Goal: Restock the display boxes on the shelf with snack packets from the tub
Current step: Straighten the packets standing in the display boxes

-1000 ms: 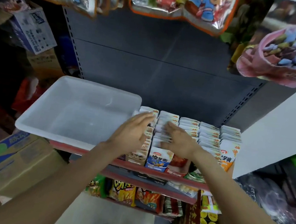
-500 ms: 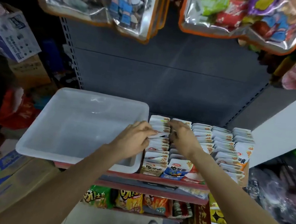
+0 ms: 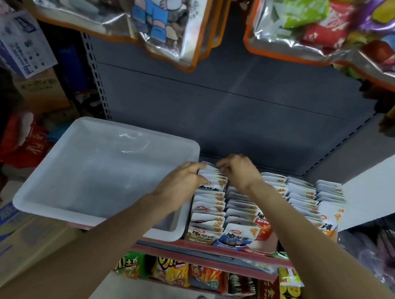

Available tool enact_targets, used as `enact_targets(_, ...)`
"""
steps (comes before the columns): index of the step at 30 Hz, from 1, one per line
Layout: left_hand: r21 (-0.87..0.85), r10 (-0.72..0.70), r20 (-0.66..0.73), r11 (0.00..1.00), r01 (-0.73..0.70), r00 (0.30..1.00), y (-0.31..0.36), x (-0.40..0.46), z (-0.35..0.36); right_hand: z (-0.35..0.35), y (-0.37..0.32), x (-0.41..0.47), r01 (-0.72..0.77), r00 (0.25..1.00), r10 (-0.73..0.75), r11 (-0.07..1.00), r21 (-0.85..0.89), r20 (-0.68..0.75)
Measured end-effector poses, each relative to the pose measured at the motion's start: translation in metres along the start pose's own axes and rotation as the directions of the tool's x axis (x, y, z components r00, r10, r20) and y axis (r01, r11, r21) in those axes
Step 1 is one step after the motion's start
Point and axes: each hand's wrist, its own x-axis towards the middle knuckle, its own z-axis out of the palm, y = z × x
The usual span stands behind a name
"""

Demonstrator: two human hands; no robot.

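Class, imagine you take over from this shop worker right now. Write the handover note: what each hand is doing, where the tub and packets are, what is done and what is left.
Left hand: fingers on the packets at the back of the leftmost row, next to the tub; whether it pinches one is unclear.
Right hand: fingers curled into the back of the same rows; its grip cannot be made out.
Tub: on the shelf, left of the display boxes, with no packets visible in it.
Packets: standing in tight rows in the boxes.
Done: the tub looks emptied, the boxes look full.
Left: probably straighten the back rows and take the tub away.
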Motion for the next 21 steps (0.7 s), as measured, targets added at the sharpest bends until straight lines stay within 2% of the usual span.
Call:
enact_targets(2, 0.013, 0.074, 0.063, 0.997, -0.075, 0.995, 0.002, 0.000, -0.003, -0.001, 0.002, 0.004, -0.018, 1.000, 0.018, 1.000, 0.008, 0.017)
enact_targets(4, -0.007, 0.180, 0.051, 0.984, -0.180, 0.982, 0.002, -0.001, -0.003, -0.002, 0.004, 0.009, -0.055, 0.998, 0.054, 0.998, 0.022, 0.034)
enact_targets(6, 0.003, 0.194, 0.061, 0.981, -0.195, 0.979, -0.001, -0.007, 0.001, -0.002, 0.004, 0.011, -0.062, 0.997, 0.061, 0.998, 0.028, 0.038)
enact_targets(11, -0.167, 0.047, 0.047, 0.985, -0.038, 0.998, -0.001, -0.014, 0.001, -0.003, 0.003, 0.012, -0.030, 0.999, 0.029, 0.999, 0.026, 0.038)
enact_targets(16, -0.164, -0.080, 0.148, 0.981, 0.105, 0.986, 0.009, 0.001, -0.002, -0.006, 0.003, 0.010, 0.007, 0.999, -0.009, 0.998, 0.062, 0.031)
enact_targets(21, -0.076, -0.031, 0.143, 0.996, 0.042, 0.989, 0.009, -0.003, -0.003, -0.005, 0.004, 0.012, 0.003, 1.000, -0.003, 0.999, 0.032, -0.006)
